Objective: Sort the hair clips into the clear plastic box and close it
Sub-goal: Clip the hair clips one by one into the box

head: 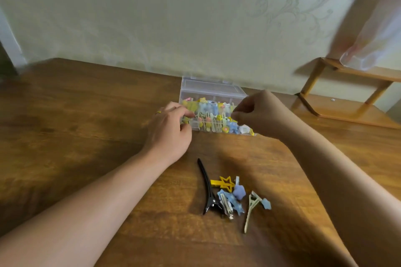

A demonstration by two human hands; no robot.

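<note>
Two hands' fingers (pixel 188 114) clenched at box (pixel 213 91) — loose clips (pixel 230 196) nearby, shelf (pixel 347 93) beyond.

I see the counter (pixel 86 115) as grained wood with a slight sheen; the box (pixel 211 89) is clear smooth plastic; the black clip (pixel 207 188) glossy.

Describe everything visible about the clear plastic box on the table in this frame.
The clear plastic box is rectangular and see-through, standing on the brown wooden table near the wall, its lid open and tipped back. It is packed with small yellow, blue and orange hair clips. The left hand touches its left front corner; the right hand is over its right side, fingers pinched, holding something too small to identify.
</note>
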